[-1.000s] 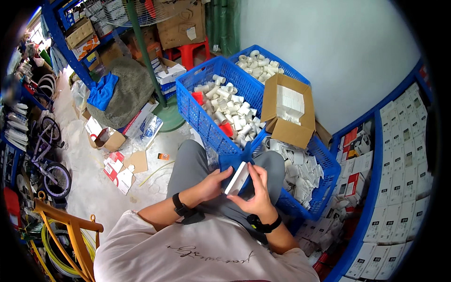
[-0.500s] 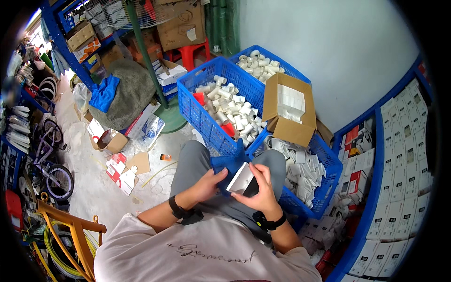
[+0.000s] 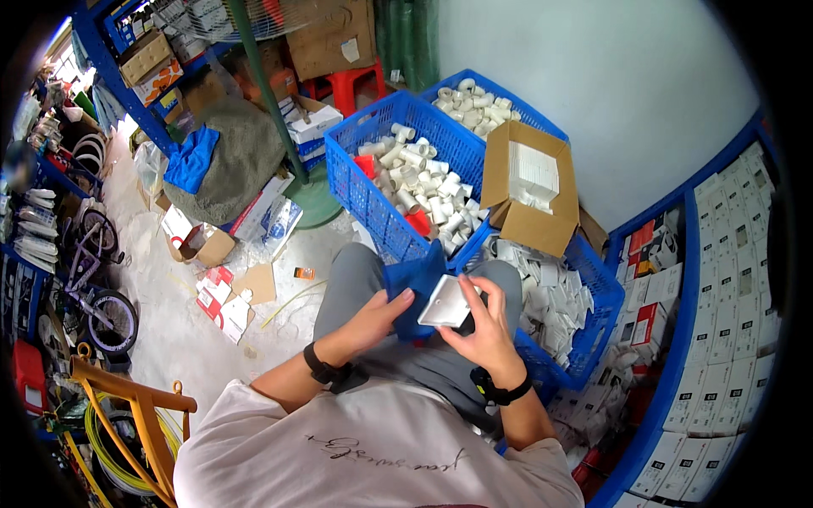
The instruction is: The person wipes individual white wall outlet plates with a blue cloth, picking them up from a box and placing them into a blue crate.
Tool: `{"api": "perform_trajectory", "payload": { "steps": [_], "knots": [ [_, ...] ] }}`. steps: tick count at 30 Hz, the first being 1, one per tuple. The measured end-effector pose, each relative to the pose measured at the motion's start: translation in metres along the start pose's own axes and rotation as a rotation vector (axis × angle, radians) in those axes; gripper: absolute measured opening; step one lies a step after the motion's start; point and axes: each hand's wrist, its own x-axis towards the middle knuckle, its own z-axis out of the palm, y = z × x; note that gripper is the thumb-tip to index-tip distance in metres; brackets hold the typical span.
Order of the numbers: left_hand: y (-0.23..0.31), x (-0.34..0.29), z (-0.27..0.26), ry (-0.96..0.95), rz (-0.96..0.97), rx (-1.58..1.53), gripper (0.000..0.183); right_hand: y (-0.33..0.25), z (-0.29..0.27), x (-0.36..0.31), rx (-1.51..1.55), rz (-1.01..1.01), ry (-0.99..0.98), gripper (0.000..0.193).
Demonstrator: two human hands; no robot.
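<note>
One white piece near crates of fittings.

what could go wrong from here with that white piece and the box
The white piece is held near its edge by the right hand, so it might slip and drop. The blue cloth in the left hand is close beside it and could catch a corner. The open cardboard box seems perched on the blue crate; a knock might spill its white contents.

open: floor beside left knee | beyond right hand: blue crate, carton | far right: white boxes
</note>
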Motion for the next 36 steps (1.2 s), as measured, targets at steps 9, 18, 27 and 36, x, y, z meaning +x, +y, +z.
{"api": "perform_trajectory", "payload": {
  "steps": [9,18,27,36],
  "knots": [
    [-0.004,0.005,0.005,0.059,0.290,0.312,0.039,0.002,0.008,0.009,0.112,0.020,0.055,0.091],
    [-0.011,0.003,0.004,-0.048,0.194,0.409,0.036,0.006,0.024,-0.005,0.351,0.137,0.007,0.114],
    [0.011,0.008,0.006,-0.052,0.224,0.408,0.037,-0.003,0.008,0.007,0.100,0.112,0.004,0.089],
    [0.017,0.012,0.011,-0.062,0.237,0.630,0.044,-0.008,-0.002,0.005,-0.077,0.075,-0.168,0.083]
  ]
}}
